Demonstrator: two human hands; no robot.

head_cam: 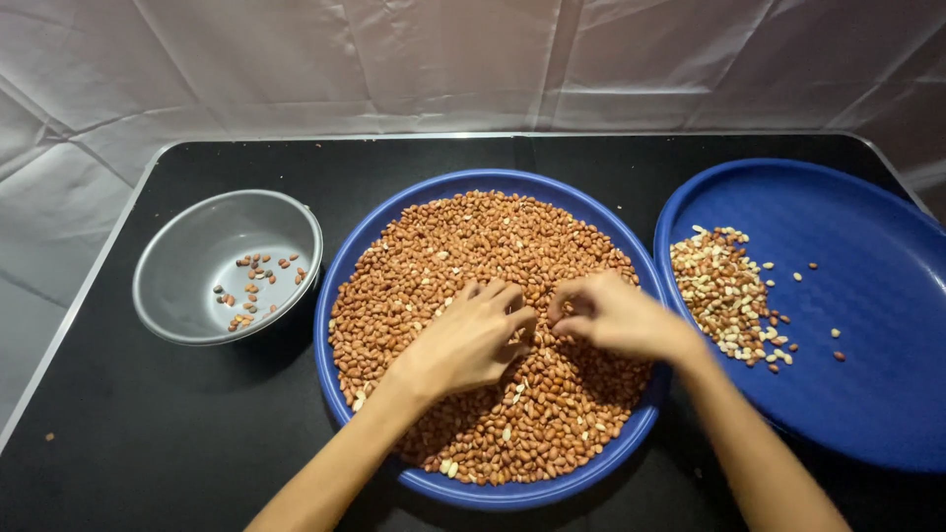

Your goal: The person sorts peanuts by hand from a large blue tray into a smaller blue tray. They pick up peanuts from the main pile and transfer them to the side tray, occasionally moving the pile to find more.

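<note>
A grey bowl at left holds a few nuts. In the middle tray, heaped with peanuts, the left hand and right hand rest with fingers curled, pinching at nuts; what each pinches I cannot tell. A careless sweep could push nuts over the low rim, or mix red ones into the pale pile on the right tray

Reddish-brown peanuts fill a blue tray. Right of that tray, a second blue tray, woven-textured, holds paler, cream-and-brown nuts. Left of it, a grey bowl holds a few brown ones. The table is black, the backdrop creased white.
</note>
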